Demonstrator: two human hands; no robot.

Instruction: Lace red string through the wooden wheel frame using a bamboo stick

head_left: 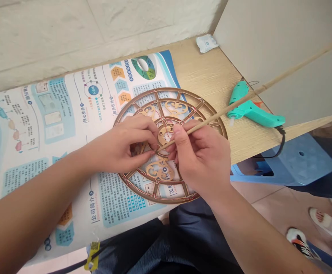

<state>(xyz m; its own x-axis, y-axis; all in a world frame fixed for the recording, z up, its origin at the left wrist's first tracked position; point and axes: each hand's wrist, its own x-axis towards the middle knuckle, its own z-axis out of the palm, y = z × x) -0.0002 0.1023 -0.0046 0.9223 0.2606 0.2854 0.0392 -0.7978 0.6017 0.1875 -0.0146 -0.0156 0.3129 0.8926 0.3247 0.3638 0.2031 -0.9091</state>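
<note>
My right hand (201,152) grips a long thin bamboo stick (240,101) between thumb and fingers, its tip slanting down to the left. Under both hands lies a round bronze-coloured openwork wheel (157,170) with spokes, gold scrollwork and thin reddish wires. The stick's tip is near the wheel's centre, right at the fingertips of my left hand (123,142). Thumb and forefinger of that hand are pinched together there, and what is between them is too small to make out. Part of the wheel's left side and centre is hidden by my hands.
A printed poster (77,133) covers much of the wooden table (188,68). To the right lies a teal glue gun (254,108) with a black cord. A small white packet (206,43) sits by the wall. Below the table are a blue plastic stool (302,160) and another person's feet.
</note>
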